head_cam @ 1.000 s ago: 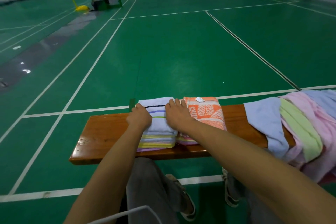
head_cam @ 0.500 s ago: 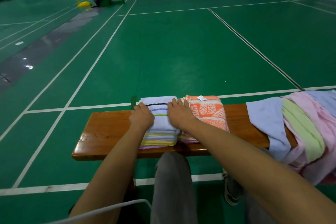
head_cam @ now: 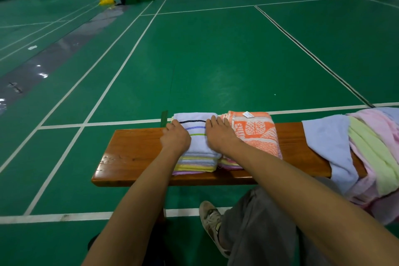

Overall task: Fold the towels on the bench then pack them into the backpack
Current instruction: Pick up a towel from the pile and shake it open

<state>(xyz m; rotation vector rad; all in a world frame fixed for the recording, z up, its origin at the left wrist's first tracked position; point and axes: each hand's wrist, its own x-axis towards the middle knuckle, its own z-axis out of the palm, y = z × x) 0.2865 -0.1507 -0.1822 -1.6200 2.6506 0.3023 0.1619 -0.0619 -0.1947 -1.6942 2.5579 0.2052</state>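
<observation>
Two hands press flat-fingered on my folded stack near the worktop's front edge; careless lifting could topple it.

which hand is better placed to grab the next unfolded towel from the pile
Right, probably. The unfolded pile drapes over the bench's right end, on the right hand's side. The left hand sits on the far side of the striped stack and would have to cross over.
</observation>
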